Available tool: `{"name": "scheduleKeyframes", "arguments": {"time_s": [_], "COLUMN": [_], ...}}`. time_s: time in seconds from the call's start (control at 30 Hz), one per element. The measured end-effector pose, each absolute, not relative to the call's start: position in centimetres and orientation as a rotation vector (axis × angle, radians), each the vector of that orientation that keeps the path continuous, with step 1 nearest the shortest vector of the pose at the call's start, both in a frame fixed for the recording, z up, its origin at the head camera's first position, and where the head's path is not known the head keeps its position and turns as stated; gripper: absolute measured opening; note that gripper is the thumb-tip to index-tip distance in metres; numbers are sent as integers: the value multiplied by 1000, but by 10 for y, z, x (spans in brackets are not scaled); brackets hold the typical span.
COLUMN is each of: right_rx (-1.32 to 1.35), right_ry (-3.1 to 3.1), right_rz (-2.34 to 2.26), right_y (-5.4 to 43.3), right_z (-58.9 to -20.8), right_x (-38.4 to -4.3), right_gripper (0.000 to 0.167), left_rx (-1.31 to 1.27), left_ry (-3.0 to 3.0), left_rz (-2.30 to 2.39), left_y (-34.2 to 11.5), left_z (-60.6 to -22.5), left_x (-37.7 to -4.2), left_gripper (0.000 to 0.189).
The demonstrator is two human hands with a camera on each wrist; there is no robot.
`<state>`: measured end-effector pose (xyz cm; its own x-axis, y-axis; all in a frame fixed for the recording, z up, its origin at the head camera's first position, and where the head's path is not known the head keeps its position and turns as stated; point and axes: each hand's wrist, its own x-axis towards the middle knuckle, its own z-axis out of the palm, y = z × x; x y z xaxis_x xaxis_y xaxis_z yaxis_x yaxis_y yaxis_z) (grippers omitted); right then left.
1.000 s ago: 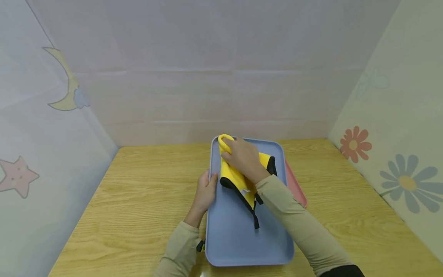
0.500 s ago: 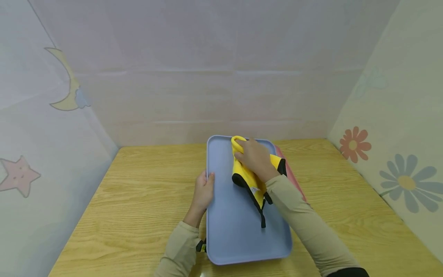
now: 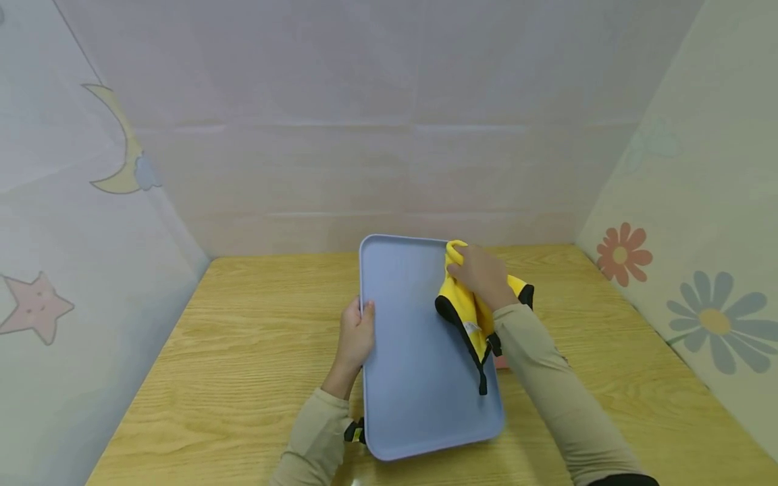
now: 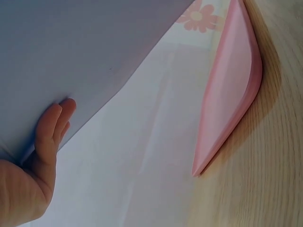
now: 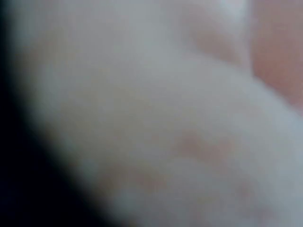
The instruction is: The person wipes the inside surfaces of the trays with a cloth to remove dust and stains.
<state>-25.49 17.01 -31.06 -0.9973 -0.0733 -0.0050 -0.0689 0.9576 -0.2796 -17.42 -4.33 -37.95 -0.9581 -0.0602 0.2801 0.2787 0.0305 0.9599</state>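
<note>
My left hand [image 3: 354, 341] grips the left edge of a blue rectangular tray [image 3: 419, 405], thumb on the rim. From the left wrist view, its fingers [image 4: 47, 127] spread under the tray's underside, which is raised off the wooden table. At the tray's upper right, my right hand [image 3: 485, 277] grips a bunched yellow cloth [image 3: 463, 304] with black edging, a white label and a black loop that hangs over the tray. The right wrist view is a close blur.
A pink tray [image 4: 232, 80] lies on the wooden table [image 3: 261, 351], mostly hidden behind the blue one in the head view. Light printed walls [image 3: 389, 169] enclose the back and sides. A black-and-yellow band [image 3: 355, 432] shows beside the left sleeve.
My right hand has moved the yellow cloth rightward across the blue tray to its right edge. The tray has shifted slightly left and turned a little; my left hand keeps its grip.
</note>
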Motion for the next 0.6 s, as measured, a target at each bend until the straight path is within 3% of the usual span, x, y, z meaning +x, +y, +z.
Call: {"name": "scheduleKeyframes", "arguments": {"time_s": [0.37, 0.6], "right_rx": [-74, -99], "right_ry": [3128, 3164], "right_rz": [-521, -598], "right_y": [184, 181], "right_z": [-321, -324], "right_x": [-255, -256], "right_gripper": [51, 37], "left_rx": [-175, -187], "left_ry": [-2075, -2034], "left_rz": [-2008, -2042], "left_y": [-45, -46], "left_z": [-380, -381], "left_x": [-176, -180], "left_gripper": [24, 26]}}
